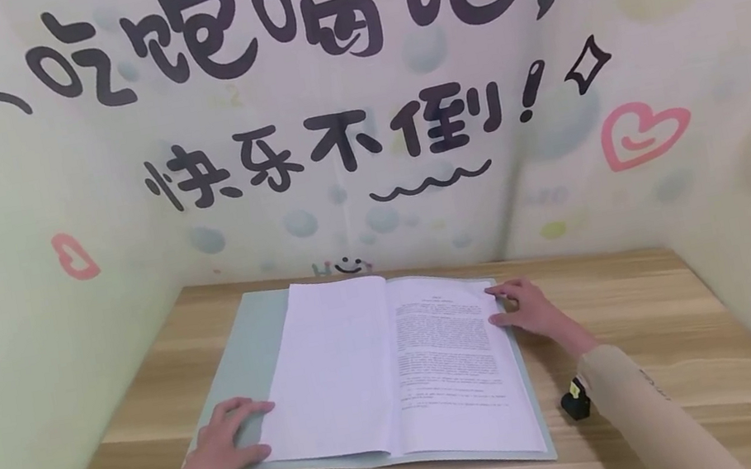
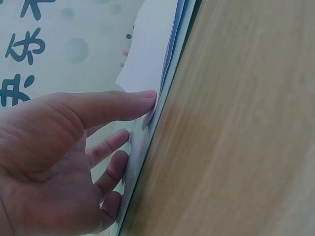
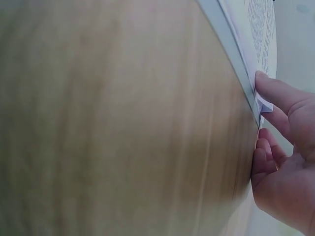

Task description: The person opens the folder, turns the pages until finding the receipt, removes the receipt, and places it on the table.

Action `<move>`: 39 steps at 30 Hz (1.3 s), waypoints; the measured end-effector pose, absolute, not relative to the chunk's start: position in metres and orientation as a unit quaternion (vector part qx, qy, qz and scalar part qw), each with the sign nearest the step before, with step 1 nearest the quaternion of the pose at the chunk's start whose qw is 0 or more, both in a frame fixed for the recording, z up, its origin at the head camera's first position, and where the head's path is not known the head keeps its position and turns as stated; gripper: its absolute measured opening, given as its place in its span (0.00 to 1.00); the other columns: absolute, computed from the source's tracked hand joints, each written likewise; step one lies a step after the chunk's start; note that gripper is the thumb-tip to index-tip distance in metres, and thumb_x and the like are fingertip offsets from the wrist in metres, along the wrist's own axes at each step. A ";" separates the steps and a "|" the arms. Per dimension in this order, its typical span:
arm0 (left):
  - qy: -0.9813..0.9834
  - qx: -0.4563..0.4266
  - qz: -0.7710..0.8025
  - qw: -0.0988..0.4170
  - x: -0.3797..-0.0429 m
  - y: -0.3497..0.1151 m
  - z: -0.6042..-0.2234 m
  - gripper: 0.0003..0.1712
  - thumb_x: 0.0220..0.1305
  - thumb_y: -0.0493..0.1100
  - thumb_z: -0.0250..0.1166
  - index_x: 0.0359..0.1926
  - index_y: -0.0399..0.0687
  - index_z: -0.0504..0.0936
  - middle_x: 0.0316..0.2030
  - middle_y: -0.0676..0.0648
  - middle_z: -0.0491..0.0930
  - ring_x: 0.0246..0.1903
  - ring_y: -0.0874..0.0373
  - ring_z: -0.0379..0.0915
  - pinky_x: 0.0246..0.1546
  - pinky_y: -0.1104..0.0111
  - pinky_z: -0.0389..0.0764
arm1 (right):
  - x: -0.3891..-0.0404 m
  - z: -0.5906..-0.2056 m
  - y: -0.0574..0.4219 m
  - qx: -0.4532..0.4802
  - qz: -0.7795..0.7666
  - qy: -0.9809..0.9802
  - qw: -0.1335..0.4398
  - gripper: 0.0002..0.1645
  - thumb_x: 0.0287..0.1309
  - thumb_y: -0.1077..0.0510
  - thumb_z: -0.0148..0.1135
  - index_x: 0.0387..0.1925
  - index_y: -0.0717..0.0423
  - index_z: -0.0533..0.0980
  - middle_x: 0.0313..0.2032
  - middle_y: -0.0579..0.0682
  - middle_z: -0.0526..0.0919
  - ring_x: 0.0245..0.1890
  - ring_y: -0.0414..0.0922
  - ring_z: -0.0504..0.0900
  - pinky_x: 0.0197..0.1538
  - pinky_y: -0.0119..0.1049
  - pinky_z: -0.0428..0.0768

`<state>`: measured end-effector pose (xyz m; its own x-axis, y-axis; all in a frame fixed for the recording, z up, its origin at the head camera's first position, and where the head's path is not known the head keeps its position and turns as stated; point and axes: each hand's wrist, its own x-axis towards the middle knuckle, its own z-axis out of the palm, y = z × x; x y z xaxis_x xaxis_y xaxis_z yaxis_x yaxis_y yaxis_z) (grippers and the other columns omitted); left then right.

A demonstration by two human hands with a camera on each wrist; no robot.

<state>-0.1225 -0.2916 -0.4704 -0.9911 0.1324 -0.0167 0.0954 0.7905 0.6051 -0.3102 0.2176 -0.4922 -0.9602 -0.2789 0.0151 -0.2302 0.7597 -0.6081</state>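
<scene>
Behind everything is the wall [image 1: 712, 175] with big black writing, and before it is the wooden table [image 1: 665, 334]. The folder [image 1: 245, 350], pale green, lies unfolded on the table between the two hands. In it are the left page [image 1: 334, 367], blank on its upper side, and the right page [image 1: 452, 372], which is printed. The left hand [image 1: 224, 445] is at the left cover, its thumb and fingers spread widely, the thumb at the near corner of the left page. The right hand [image 1: 528, 310] is at the far outer corner of the right page, thumb and forefinger apart; I cannot tell if they pinch the paper. Smallest is a black block [image 1: 576, 405], on the table near the right sleeve [image 1: 633, 390].

In my judgement, the right page could crease or tear if the right fingers pull its corner sharply. The left page could lift or swing back if the left thumb leaves it. The sleeve could push the block if the arm comes down.

The right wrist view shows a small bent corner of paper beside the thumb, which the head view hardly gives. The left wrist view shows layered sheet edges under the left thumb. Only the head view shows the block.
</scene>
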 end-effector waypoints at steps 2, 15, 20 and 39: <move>0.946 0.058 0.317 0.030 -0.122 -0.291 -0.470 0.30 0.50 0.45 0.75 0.57 0.51 0.79 0.62 0.30 0.65 0.56 0.26 0.64 0.50 0.30 0.67 | -0.310 -0.491 0.217 -0.137 -0.320 0.937 0.041 0.35 0.57 0.51 0.70 0.65 0.57 0.72 0.62 0.68 0.65 0.58 0.65 0.69 0.60 0.62 0.69; 0.948 0.056 0.313 0.027 -0.122 -0.290 -0.468 0.30 0.51 0.45 0.74 0.58 0.52 0.79 0.62 0.32 0.65 0.55 0.27 0.65 0.48 0.33 0.69 | -0.308 -0.493 0.219 -0.133 -0.332 0.934 0.022 0.32 0.56 0.52 0.71 0.62 0.56 0.75 0.52 0.60 0.74 0.50 0.54 0.71 0.52 0.47 0.70; 0.947 0.057 0.315 0.034 -0.122 -0.290 -0.468 0.30 0.52 0.45 0.74 0.58 0.51 0.79 0.62 0.32 0.64 0.55 0.27 0.64 0.47 0.32 0.69 | -0.309 -0.495 0.218 -0.126 -0.345 0.929 0.031 0.31 0.58 0.53 0.70 0.62 0.56 0.74 0.44 0.54 0.78 0.43 0.49 0.73 0.46 0.39 0.70; 0.945 0.045 0.321 0.047 -0.118 -0.290 -0.465 0.30 0.53 0.46 0.73 0.59 0.53 0.78 0.64 0.34 0.63 0.56 0.26 0.63 0.48 0.31 0.68 | -0.310 -0.481 0.218 -0.122 -0.475 0.871 0.030 0.35 0.57 0.66 0.67 0.67 0.57 0.69 0.46 0.63 0.79 0.40 0.46 0.80 0.41 0.27 0.78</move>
